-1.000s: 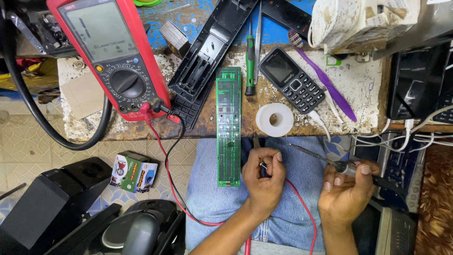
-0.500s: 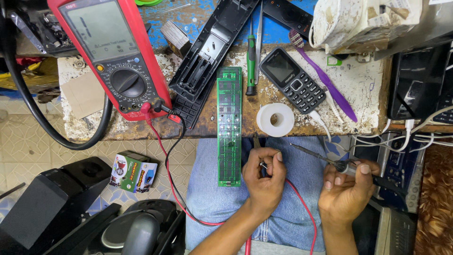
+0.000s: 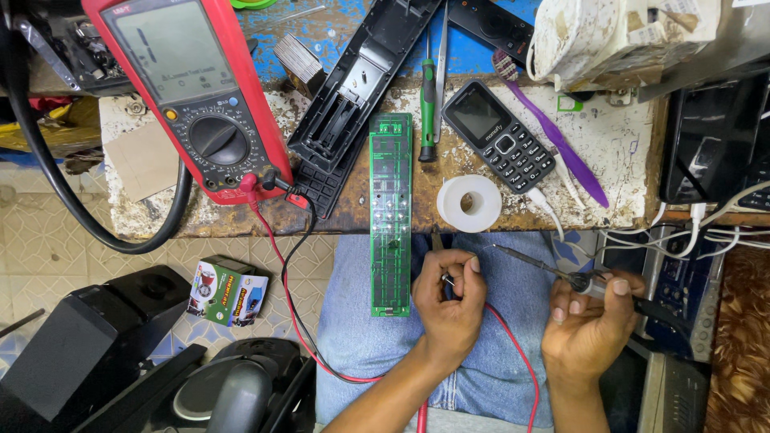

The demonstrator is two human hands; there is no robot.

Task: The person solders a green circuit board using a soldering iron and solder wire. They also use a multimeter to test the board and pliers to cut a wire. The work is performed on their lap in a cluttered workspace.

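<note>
Head view: left hand (image 3: 449, 301) pinches a small metal part (image 3: 446, 280) over the lap, just right of the long green circuit board (image 3: 391, 215). Right hand (image 3: 589, 321) grips a thin soldering iron (image 3: 539, 264), tip pointing left. Red multimeter (image 3: 192, 96) far left.

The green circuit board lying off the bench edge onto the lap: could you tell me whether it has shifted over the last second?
No. The green circuit board keeps its place beside the roll of white tape, top end beside the green screwdriver.
</note>
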